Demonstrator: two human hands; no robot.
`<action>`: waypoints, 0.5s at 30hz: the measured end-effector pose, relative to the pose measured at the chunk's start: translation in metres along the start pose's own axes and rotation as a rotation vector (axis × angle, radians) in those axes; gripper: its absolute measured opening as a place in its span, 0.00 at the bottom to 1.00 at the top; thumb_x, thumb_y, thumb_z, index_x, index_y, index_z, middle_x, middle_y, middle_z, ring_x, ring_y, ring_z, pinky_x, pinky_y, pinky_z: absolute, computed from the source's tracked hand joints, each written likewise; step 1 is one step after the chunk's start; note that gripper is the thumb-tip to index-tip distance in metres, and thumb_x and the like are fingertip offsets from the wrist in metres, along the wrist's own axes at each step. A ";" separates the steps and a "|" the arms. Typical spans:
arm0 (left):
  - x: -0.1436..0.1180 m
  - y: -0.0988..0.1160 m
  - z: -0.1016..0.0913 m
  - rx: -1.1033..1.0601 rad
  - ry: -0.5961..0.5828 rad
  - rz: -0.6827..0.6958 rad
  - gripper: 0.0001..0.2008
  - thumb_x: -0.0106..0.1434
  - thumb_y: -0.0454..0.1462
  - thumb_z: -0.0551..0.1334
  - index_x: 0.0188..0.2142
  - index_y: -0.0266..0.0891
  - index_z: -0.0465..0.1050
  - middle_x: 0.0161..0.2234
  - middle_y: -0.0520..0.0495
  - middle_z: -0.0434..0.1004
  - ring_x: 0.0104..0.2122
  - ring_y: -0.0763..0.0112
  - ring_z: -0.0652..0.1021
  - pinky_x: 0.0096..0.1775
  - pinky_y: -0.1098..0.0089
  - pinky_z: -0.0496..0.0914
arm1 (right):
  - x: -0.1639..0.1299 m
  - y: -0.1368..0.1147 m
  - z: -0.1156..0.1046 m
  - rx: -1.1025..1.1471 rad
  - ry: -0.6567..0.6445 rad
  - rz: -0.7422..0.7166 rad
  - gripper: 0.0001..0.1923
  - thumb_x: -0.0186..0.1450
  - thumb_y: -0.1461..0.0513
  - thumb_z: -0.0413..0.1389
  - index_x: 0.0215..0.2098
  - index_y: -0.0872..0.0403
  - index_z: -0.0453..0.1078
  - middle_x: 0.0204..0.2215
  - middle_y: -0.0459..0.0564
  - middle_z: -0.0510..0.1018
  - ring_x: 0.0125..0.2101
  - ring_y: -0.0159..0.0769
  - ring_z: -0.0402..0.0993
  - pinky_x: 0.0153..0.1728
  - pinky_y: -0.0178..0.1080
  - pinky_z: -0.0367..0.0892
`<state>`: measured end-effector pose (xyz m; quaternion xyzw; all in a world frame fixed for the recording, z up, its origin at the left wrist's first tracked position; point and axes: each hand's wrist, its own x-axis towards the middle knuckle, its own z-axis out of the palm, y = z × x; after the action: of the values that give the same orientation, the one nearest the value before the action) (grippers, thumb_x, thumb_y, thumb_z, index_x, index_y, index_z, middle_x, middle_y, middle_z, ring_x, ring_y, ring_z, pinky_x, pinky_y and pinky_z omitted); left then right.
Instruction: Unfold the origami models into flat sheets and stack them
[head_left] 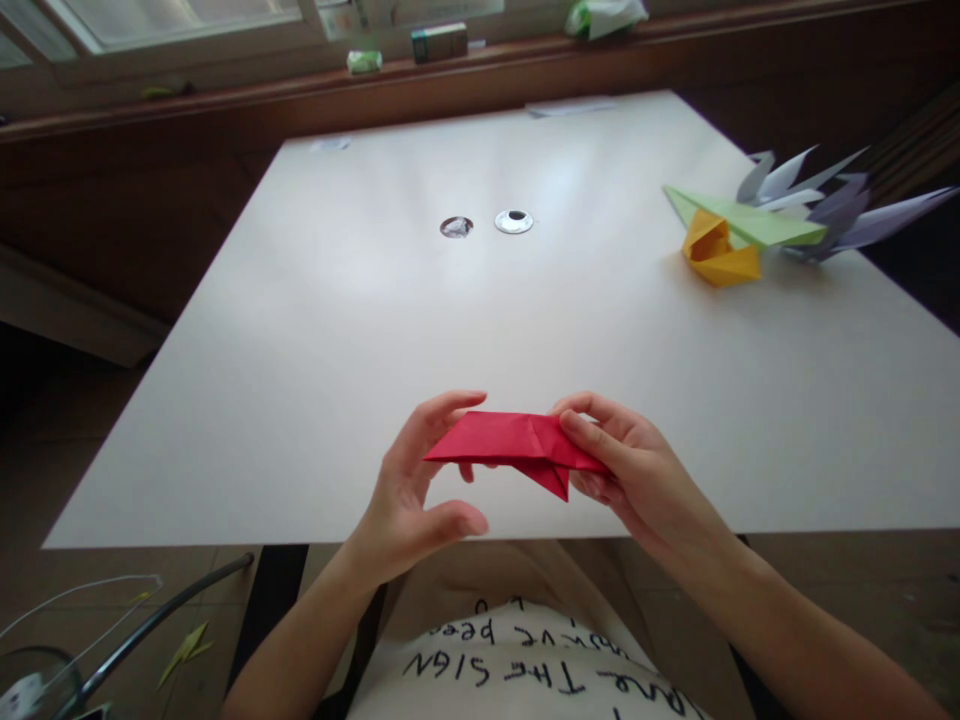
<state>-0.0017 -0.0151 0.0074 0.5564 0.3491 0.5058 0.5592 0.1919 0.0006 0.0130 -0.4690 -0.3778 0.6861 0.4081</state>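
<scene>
A piece of folded red paper [499, 437] is held just above the near part of the white table [337, 350]. It is long and flat, with a pointed flap hanging below its middle. My right hand [626, 455] pinches its right end, thumb on top and fingers behind and beneath. Around the left end curves my left hand [420, 490], its thumb well apart from the fingers. Some of its fingertips pass behind the paper, and whether they touch it I cannot tell.
At the table's right stand a yellow folded paper piece [718, 250], a light green one [757, 222] and grey-purple paper birds [840, 220]. Two round holes, one a metal-ringed grommet [514, 222], sit farther back. A small box [439, 43] rests on the windowsill.
</scene>
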 end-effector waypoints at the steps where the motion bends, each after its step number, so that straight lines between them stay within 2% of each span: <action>1: 0.000 -0.001 0.002 0.000 -0.027 -0.050 0.30 0.51 0.48 0.66 0.53 0.44 0.63 0.43 0.44 0.72 0.34 0.70 0.74 0.36 0.71 0.71 | 0.001 0.002 0.002 0.044 -0.024 0.057 0.10 0.60 0.55 0.56 0.31 0.53 0.66 0.10 0.37 0.64 0.10 0.19 0.52 0.10 0.23 0.46; 4: 0.001 -0.007 0.010 -0.046 -0.047 -0.130 0.18 0.60 0.41 0.60 0.51 0.45 0.65 0.52 0.43 0.67 0.38 0.70 0.74 0.38 0.72 0.70 | 0.003 0.005 0.006 0.057 -0.101 0.122 0.09 0.62 0.55 0.53 0.35 0.53 0.65 0.11 0.37 0.66 0.11 0.19 0.55 0.11 0.23 0.48; 7: 0.002 -0.013 0.014 -0.137 0.004 -0.125 0.13 0.63 0.40 0.56 0.46 0.42 0.68 0.48 0.42 0.71 0.37 0.70 0.75 0.34 0.73 0.70 | 0.003 0.005 0.003 -0.150 -0.164 0.019 0.09 0.63 0.55 0.52 0.36 0.52 0.65 0.18 0.42 0.72 0.16 0.24 0.65 0.15 0.26 0.57; 10: 0.002 -0.017 0.016 -0.171 0.070 -0.160 0.12 0.63 0.40 0.56 0.45 0.40 0.69 0.43 0.43 0.75 0.34 0.70 0.76 0.33 0.73 0.70 | 0.001 0.001 -0.002 -0.466 -0.057 -0.358 0.05 0.62 0.59 0.54 0.35 0.52 0.68 0.30 0.47 0.75 0.30 0.31 0.72 0.28 0.33 0.68; 12: 0.003 -0.017 0.016 -0.168 0.093 -0.182 0.12 0.63 0.40 0.56 0.44 0.39 0.70 0.41 0.44 0.77 0.33 0.72 0.76 0.33 0.73 0.70 | 0.000 -0.005 -0.005 -0.608 0.011 -0.647 0.03 0.60 0.63 0.56 0.35 0.52 0.70 0.34 0.48 0.74 0.36 0.33 0.71 0.36 0.37 0.68; 15: 0.002 -0.016 0.018 -0.165 0.084 -0.193 0.12 0.63 0.40 0.56 0.45 0.40 0.70 0.40 0.46 0.77 0.33 0.72 0.76 0.33 0.73 0.70 | -0.002 -0.013 -0.005 -0.738 -0.063 -0.883 0.07 0.57 0.65 0.60 0.34 0.51 0.72 0.34 0.48 0.73 0.36 0.34 0.71 0.36 0.38 0.69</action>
<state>0.0185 -0.0155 -0.0052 0.4505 0.3813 0.4997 0.6340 0.2000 0.0047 0.0240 -0.3575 -0.7640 0.2872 0.4539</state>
